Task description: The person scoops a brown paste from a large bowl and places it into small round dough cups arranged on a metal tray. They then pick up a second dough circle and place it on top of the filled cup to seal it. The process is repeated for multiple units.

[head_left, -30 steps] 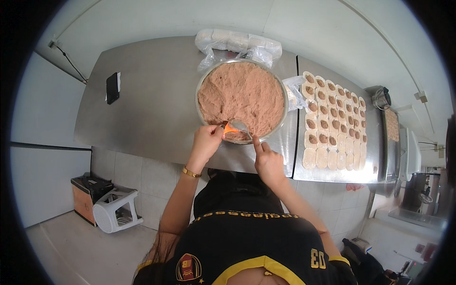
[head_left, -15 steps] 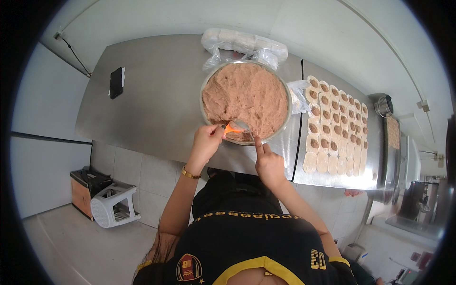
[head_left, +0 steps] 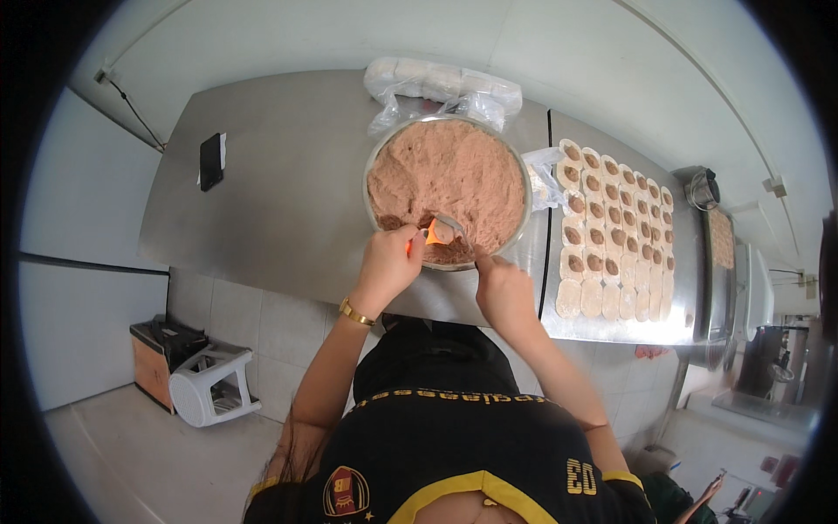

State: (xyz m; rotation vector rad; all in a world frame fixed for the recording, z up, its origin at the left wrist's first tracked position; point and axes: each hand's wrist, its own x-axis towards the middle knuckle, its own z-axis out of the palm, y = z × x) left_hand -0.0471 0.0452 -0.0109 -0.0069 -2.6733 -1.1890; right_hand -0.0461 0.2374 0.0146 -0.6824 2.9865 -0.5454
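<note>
- A pale wall [head_left: 349,39] curves across the top of the frame.
- Below it, a grey, shiny counter [head_left: 279,157] spans the middle, split by a dark seam right of centre.
- A light floor [head_left: 201,472] fills the lower left.
- A large round bowl [head_left: 525,223] stands at the centre, near the counter's lower edge, filled with pinkish-brown mince [head_left: 445,170] that is hollowed at the bottom edge.
- Rows of flat, pale rounds [head_left: 628,303] cover the counter at centre right; most bear a brown dab, while the lowest row and part of the next are bare.
- A plastic-wrapped pale roll [head_left: 445,79] lies just above the bowl.
- A white stool [head_left: 214,393] lies tipped at lower left.
- The left hand [head_left: 390,265], below the bowl's centre, pinches an orange tool.
- The right hand [head_left: 506,293] has its fingers at the bowl's lower right rim; its grip cannot be told.
- A metal pot [head_left: 701,189] stands at upper right.
- A black phone [head_left: 209,162] lies at upper left.
- The orange tool [head_left: 441,232] is over the mince's hollow, inside the bowl's lower rim.
</note>
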